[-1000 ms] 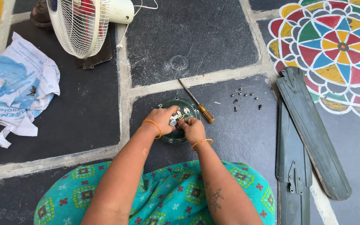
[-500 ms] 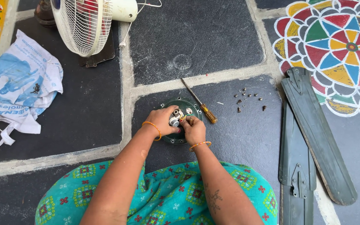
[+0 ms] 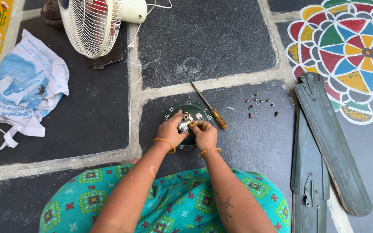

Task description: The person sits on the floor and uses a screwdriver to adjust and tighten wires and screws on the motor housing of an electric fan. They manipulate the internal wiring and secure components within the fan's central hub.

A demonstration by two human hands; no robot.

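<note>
Gripping a small metal part w/ both hands over the round dark-green fan motor housing, which lies flat on the dark stone floor right in front of my knees. Left hand is curled around the part from the left side, fingers closed on it; right hand pinches it from the right, thumb & forefinger together at its top. Orange bangles on both wrists. The housing is shallow like a dish, w/ small lugs round its rim; can't tell what else sits inside, my hands cover most of it.

Just right of the housing: a screwdriver w/ amber handle, tip pointing up-left, handle near touching the rim. Further right, a loose scatter of small screws on the floor, apart from the housing. Beyond those, two long grey-green fan blades lie side by side, overlapping the edge of a painted multicolour floor pattern.

Top left: a white table fan on its side, and a crumpled white-blue plastic bag, contents not visible.
</note>
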